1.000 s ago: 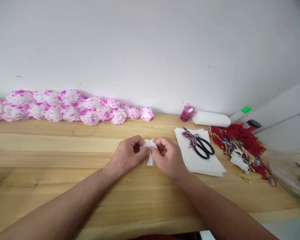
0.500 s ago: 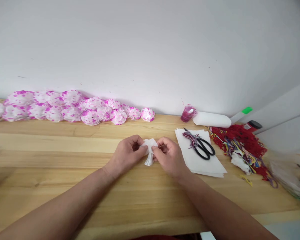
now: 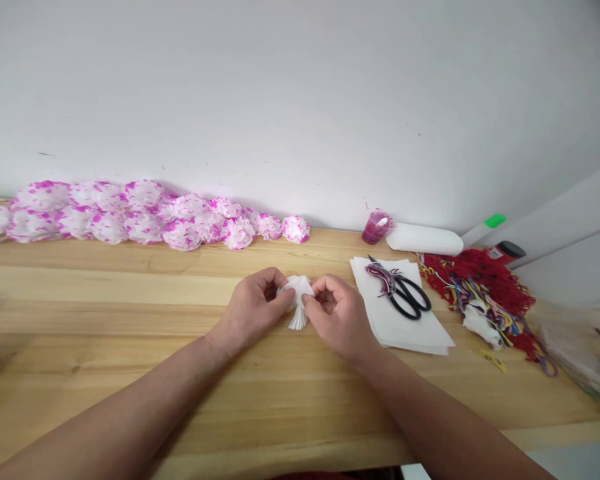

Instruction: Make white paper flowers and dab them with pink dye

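Between my two hands is a small white pleated paper (image 3: 299, 319), pinched in the middle, with its lower end fanned out in folds and its upper end spread wider. My left hand (image 3: 260, 297) grips the upper left side between thumb and fingers. On the right side, my right hand (image 3: 337, 310) pinches the paper the same way, thumb on top. Close by on the right, black-handled scissors (image 3: 410, 297) and a bundle of purple and white yarn (image 3: 381, 277) lie on a stack of white paper sheets (image 3: 400, 333).
Along the wall runs a row of white paper pompoms (image 3: 145, 223) spotted pink. At the back right stand a cup of pink liquid (image 3: 377, 228), a white roll (image 3: 423, 239), a green-capped tube (image 3: 485, 229) and a dark-lidded jar (image 3: 505, 253). Red yarn (image 3: 500, 283) lies heaped at right, near a clear bag (image 3: 575, 353).
The upper part of the paper has been spread and rounded a little between my fingers. Both hands have stayed almost in place.
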The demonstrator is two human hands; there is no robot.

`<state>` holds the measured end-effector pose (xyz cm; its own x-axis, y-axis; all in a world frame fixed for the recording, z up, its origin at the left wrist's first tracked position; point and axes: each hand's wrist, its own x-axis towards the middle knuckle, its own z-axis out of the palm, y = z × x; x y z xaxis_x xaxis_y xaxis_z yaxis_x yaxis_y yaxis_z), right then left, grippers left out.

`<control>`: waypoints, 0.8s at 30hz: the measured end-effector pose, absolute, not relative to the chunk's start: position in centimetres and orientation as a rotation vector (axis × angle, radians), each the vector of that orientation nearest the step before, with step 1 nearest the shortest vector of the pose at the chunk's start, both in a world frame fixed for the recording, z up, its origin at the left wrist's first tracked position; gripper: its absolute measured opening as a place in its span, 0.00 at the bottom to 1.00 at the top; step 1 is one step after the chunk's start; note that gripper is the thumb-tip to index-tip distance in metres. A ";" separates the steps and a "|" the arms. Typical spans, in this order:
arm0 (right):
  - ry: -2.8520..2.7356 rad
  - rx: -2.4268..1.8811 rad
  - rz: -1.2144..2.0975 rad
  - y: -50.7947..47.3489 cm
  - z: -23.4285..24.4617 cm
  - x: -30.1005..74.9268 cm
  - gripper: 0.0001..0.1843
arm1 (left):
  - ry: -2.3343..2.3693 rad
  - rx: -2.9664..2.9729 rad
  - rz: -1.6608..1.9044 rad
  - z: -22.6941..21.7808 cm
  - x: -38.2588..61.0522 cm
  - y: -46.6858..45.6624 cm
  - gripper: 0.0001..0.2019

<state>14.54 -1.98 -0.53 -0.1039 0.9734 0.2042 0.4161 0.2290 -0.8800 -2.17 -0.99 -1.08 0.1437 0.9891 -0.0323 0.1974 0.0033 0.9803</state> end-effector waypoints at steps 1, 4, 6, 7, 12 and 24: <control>-1.653 -1.319 0.864 -2.0 -0.5 14.5 0.06 | 1.269 1.432 0.991 -1.2 -2.1 -1.0 0.09; -1.645 -1.340 0.885 -1.9 -0.5 14.5 0.08 | 1.320 1.509 0.986 -1.6 -2.0 -1.2 0.08; -1.640 -1.350 0.888 -1.8 -0.5 14.6 0.09 | 1.322 1.516 0.992 -1.6 -1.9 -1.2 0.08; -1.632 -1.353 0.898 -1.8 -0.6 14.6 0.09 | 1.314 1.505 0.998 -1.6 -1.9 -1.2 0.08; -1.583 -1.378 0.975 -1.6 -0.6 14.8 0.11 | 1.318 1.469 1.026 -1.7 -1.9 -1.1 0.09; -1.561 -1.341 0.922 -1.6 -0.6 14.7 0.08 | 1.172 1.386 1.056 -1.0 -1.8 -1.2 0.08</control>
